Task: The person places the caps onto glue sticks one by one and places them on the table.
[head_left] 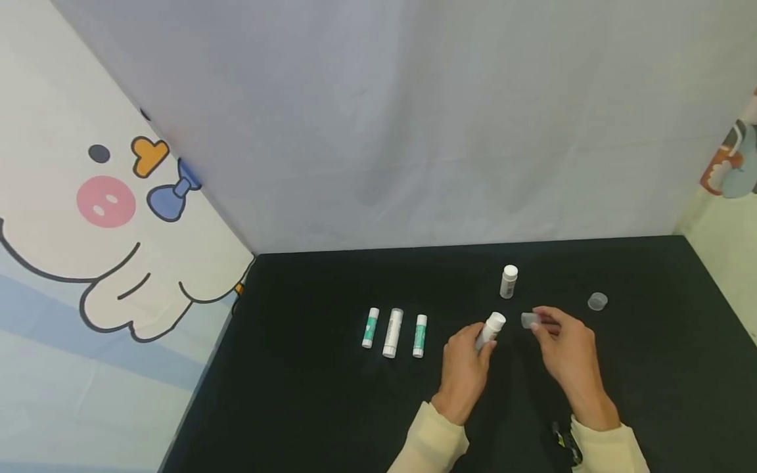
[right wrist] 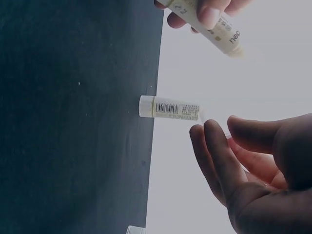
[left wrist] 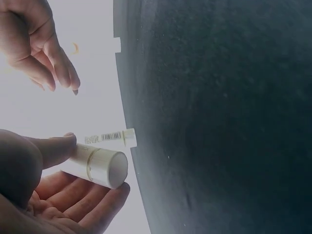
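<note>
My left hand (head_left: 464, 374) grips a white glue stick (head_left: 489, 332) with thumb and fingers, its top tilted toward the right. The print "deli" shows on this glue stick (right wrist: 223, 33) in the right wrist view, and a pale end is uncovered. To the right, my right hand (head_left: 569, 358) pinches a small translucent cap (head_left: 528, 320) at its fingertips, apart from the glue stick. The cap hardly shows in the wrist views. Beyond both hands a second white glue stick (head_left: 508, 282) stands upright; its barcode faces the right wrist camera.
Another translucent cap (head_left: 598, 301) sits on the black table (head_left: 307, 407) at the right. To the left stand or lie two green-and-white sticks (head_left: 370, 328) and a larger white one (head_left: 393, 334) between them. A pale cloth wall (head_left: 443, 131) rises behind the table.
</note>
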The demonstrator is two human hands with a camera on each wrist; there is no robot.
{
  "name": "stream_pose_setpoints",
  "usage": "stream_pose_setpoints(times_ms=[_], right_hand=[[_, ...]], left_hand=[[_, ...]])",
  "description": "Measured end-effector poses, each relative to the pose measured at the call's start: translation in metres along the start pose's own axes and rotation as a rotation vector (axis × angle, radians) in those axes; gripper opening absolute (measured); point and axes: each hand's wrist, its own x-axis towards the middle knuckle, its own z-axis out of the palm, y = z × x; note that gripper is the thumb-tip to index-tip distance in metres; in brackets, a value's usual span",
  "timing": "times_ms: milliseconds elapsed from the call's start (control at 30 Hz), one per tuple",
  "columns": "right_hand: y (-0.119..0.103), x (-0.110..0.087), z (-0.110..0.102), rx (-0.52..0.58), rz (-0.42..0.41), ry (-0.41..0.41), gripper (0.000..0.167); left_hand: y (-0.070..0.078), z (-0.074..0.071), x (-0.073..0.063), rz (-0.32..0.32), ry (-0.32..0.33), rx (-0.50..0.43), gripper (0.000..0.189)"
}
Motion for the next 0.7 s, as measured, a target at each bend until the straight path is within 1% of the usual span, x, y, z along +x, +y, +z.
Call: stream_pose_setpoints(times_ms=[233,400,700], right_hand=[[-0.005,-0.001,0.003,0.013,0.003,-0.029,0.026],[-0.009,-0.002,0.005,0.015,-0.015,-0.04,0.025],[-0.016,-0.004,0.01,0.035,-0.029,-0.095,0.026]], left_hand=[[-0.005,-0.005,-0.006,-0.025,0.005,0.006,0.021],[-0.007,-0.009,-0.008,-0.017,0.024,0.006,0.02],[-0.012,-0.013,-0.012,-0.017,0.045,0.035,0.021]])
